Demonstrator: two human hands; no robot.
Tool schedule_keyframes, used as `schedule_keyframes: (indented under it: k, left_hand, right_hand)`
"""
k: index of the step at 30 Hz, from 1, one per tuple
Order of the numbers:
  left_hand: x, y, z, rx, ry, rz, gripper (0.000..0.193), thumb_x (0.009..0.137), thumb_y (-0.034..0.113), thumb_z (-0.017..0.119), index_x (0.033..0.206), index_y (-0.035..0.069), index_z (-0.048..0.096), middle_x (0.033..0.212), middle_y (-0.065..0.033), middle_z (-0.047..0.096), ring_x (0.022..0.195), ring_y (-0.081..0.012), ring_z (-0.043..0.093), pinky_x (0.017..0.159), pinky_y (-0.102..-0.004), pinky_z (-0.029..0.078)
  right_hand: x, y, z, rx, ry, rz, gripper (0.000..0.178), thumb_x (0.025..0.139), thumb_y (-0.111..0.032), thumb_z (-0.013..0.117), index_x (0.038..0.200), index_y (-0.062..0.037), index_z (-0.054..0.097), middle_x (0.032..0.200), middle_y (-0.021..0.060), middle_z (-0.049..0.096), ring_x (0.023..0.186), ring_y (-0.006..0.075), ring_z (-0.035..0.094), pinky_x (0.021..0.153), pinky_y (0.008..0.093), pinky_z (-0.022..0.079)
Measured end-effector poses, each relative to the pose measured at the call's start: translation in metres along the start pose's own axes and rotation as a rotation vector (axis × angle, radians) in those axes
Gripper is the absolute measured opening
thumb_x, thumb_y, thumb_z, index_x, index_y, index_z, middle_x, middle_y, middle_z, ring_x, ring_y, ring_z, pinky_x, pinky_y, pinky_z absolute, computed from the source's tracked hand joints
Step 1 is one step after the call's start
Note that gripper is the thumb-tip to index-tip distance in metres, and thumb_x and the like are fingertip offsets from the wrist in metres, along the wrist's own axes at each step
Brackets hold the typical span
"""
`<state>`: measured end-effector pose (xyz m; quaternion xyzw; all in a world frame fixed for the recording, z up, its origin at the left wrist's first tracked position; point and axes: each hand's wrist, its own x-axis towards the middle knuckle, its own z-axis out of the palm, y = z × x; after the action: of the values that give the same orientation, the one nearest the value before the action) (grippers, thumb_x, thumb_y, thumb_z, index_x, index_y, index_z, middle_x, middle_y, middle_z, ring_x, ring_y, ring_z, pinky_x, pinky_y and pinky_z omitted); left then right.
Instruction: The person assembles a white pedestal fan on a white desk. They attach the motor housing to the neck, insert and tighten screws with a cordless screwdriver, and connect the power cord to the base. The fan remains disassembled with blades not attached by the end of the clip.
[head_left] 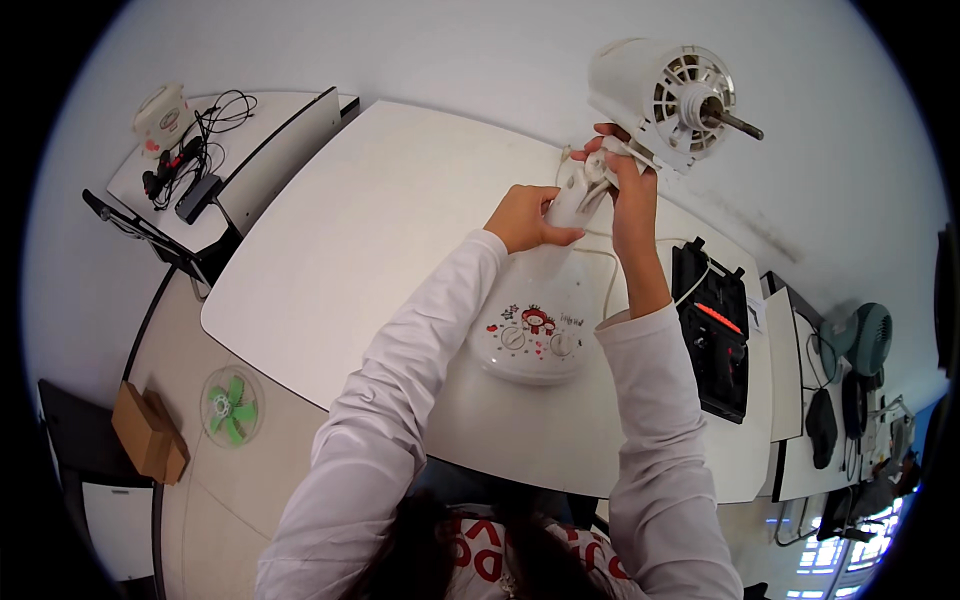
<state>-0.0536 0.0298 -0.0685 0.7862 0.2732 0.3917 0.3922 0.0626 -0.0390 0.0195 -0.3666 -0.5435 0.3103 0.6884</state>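
A white electric fan without grille or blades stands on the white table [300,220]. Its base [540,280] carries a red cartoon print and two round knobs near the front. My left hand [525,218] is closed around the upper neck of the fan stand. Higher up, my right hand [632,190] grips the hinge joint [600,165] just under the motor head, its fingertips partly hidden behind the white parts. The motor head [645,80] tilts to the right, with its slotted front and bare metal shaft [740,122] exposed.
An open black tool case [712,340] lies right of the base, beside a pale cord [612,275]. On the floor at left are a green fan blade [232,405] and a cardboard box [150,432]. Side tables hold cables [210,130] and a dark green fan [866,338].
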Motion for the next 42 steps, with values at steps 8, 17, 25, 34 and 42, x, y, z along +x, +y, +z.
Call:
schedule_keyframes:
  k: [8,17,25,34,42]
  left_hand:
    - [-0.001,0.003,-0.001,-0.015,-0.021,-0.01,0.039,0.062,0.026,0.077,0.087,-0.001,0.064,0.069,-0.0054,0.063,0.062,-0.0098,0.054,0.062,-0.025,0.046]
    - [-0.001,0.004,-0.003,0.038,-0.028,-0.015,0.042,0.061,0.029,0.077,0.088,0.0,0.064,0.07,-0.0064,0.063,0.061,-0.0118,0.055,0.063,-0.0262,0.046]
    - [-0.002,0.008,-0.004,0.07,-0.038,-0.031,0.041,0.061,0.029,0.076,0.086,0.0,0.063,0.07,-0.0065,0.063,0.062,-0.0123,0.055,0.063,-0.0261,0.046]
    - [0.002,0.008,-0.009,0.042,-0.084,-0.008,0.041,0.063,0.029,0.076,0.088,-0.001,0.062,0.071,-0.0065,0.063,0.063,-0.0128,0.056,0.065,-0.0261,0.047]
    - [0.015,0.003,-0.02,0.057,-0.245,-0.028,0.052,0.063,0.035,0.077,0.099,0.002,0.062,0.085,-0.0088,0.064,0.076,-0.0182,0.06,0.074,-0.0296,0.047]
  right_hand:
    - [0.001,0.006,-0.001,-0.004,-0.061,-0.042,0.03,0.086,-0.013,0.049,0.11,0.0044,0.052,0.113,0.0128,0.055,0.084,0.02,0.061,0.075,0.031,0.048]
    - [0.004,-0.005,-0.009,-0.076,-0.105,0.087,0.036,0.09,-0.027,0.047,0.116,-0.0013,0.05,0.09,0.0051,0.057,0.086,0.0186,0.062,0.074,0.0297,0.047]
    - [0.009,-0.004,-0.013,-0.179,-0.167,0.059,0.04,0.09,-0.031,0.049,0.115,-0.0009,0.051,0.095,0.0058,0.056,0.086,0.0177,0.061,0.077,0.029,0.045]
    - [0.017,-0.007,-0.012,-0.237,-0.283,0.18,0.04,0.087,-0.038,0.05,0.112,-0.0057,0.053,0.097,0.0006,0.053,0.098,0.0127,0.045,0.091,0.0265,0.03]
    - [0.027,0.001,-0.031,-0.115,-0.45,0.272,0.039,0.087,-0.044,0.051,0.107,-0.01,0.052,0.102,-0.001,0.051,0.104,0.0118,0.04,0.096,0.026,0.026]
